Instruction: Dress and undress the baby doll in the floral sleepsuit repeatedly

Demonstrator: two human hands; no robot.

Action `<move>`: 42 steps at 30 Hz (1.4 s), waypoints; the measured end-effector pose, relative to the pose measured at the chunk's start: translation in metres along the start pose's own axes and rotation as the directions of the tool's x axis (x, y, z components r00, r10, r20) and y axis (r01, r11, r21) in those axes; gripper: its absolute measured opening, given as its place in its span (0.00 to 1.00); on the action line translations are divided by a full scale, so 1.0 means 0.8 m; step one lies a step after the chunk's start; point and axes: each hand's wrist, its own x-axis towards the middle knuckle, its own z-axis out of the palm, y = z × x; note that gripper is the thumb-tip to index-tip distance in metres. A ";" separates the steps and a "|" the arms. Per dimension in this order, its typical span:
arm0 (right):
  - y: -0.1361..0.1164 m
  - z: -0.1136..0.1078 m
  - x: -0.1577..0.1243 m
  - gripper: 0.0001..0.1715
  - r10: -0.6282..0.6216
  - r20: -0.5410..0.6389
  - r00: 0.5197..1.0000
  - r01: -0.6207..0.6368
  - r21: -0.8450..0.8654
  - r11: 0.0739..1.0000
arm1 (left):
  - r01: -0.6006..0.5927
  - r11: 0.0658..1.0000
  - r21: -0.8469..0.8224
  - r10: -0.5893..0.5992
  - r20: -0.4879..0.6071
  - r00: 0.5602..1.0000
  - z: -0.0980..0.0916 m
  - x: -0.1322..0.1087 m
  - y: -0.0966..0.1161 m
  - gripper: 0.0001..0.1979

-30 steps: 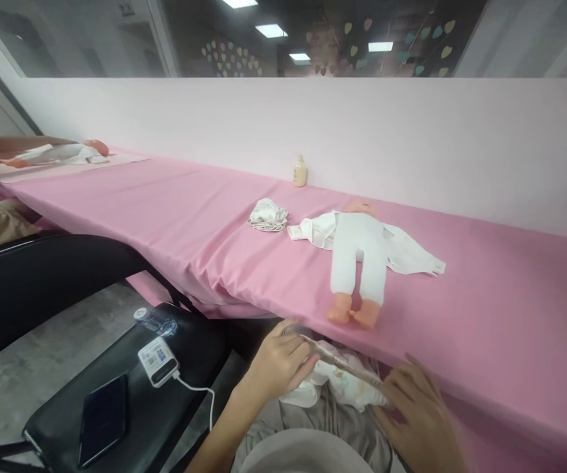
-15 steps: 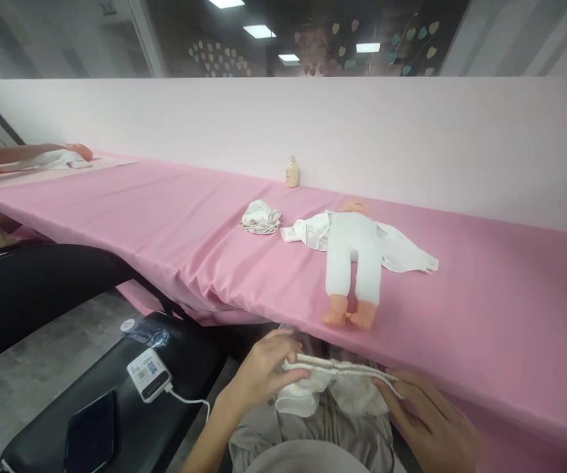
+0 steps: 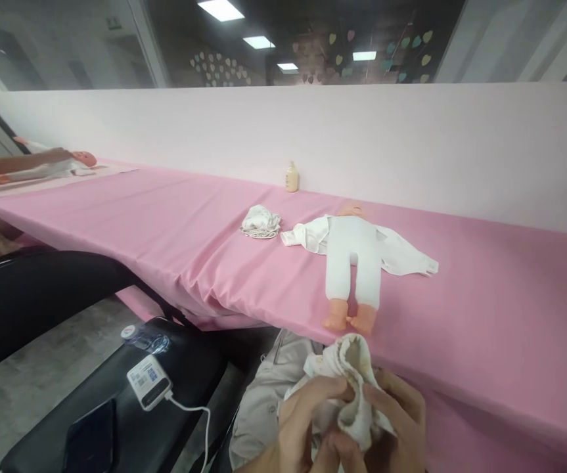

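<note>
Above my lap, a small white cloth garment [image 3: 335, 359] with a ribbed, tan-edged opening is bunched between my hands. My left hand [image 3: 305, 420] grips its left side, fingers bent into the fabric. From the other side, my right hand [image 3: 399, 410] pinches the rim of the opening with thumb and fingers. Just beyond them a baby doll [image 3: 353, 263] lies on its back on the pink-covered table [image 3: 485, 315], bare feet towards me. White sleeves spread out on both sides of the doll. To its left sits a folded white cloth bundle [image 3: 260, 222].
A pump bottle [image 3: 292, 177] stands by the wall. On the black chair [image 3: 179, 368] at left lie a clear bottle [image 3: 145, 338], a white device [image 3: 149, 381] with a cable, and a phone [image 3: 90, 439]. Far left, another person's arm [image 3: 22, 163] reaches over a second doll [image 3: 83, 158].
My hands have come together, gathering the garment that was stretched flat between them; its opening now faces up. At far left, the other person's arm and the second doll have shifted.
</note>
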 end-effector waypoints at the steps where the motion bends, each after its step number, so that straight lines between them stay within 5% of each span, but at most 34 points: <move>1: 0.003 -0.002 0.003 0.13 -0.001 0.007 1.000 0.001 -0.001 1.000 | 0.018 1.000 -0.008 -0.018 0.022 1.000 -0.002 -0.003 -0.001 0.26; 9: 0.021 -0.003 0.016 0.18 -0.077 0.083 0.994 0.075 0.031 0.997 | -0.069 0.983 -0.169 0.048 -0.120 0.992 -0.001 0.039 0.005 0.22; 13: 0.022 0.000 0.004 0.18 -0.086 0.097 0.992 0.078 0.081 0.994 | -0.148 0.983 -0.104 0.128 -0.178 0.976 -0.005 0.042 -0.003 0.18; 20: 0.027 -0.002 -0.010 0.14 -0.050 0.114 0.992 0.033 0.144 0.989 | -0.034 0.978 0.205 0.065 -0.145 0.987 -0.023 0.035 -0.018 0.09; 26: 0.033 -0.004 -0.010 0.12 -0.009 0.128 0.992 -0.024 0.260 0.965 | 0.024 0.999 -0.031 -0.022 0.067 0.997 -0.031 0.038 -0.027 0.08; 29: 0.039 -0.005 -0.008 0.12 -0.003 0.184 0.983 -0.053 0.299 0.953 | 0.087 0.988 -0.126 -0.078 0.070 0.994 -0.029 0.036 -0.027 0.09; 33: 0.052 -0.016 0.006 0.13 -0.100 0.348 0.932 -0.040 0.373 0.927 | -0.025 0.987 -0.157 0.020 -0.035 0.999 -0.031 0.038 -0.026 0.11; 37: 0.062 -0.034 0.025 0.14 -0.177 0.439 0.881 -0.003 0.378 0.926 | -0.138 0.981 -0.135 0.151 0.093 0.984 -0.046 0.047 -0.026 0.09; 42: 0.066 -0.046 0.036 0.10 -0.223 0.492 0.841 0.044 0.349 0.936 | -0.162 0.986 -0.039 0.167 0.216 0.962 -0.063 0.058 -0.015 0.08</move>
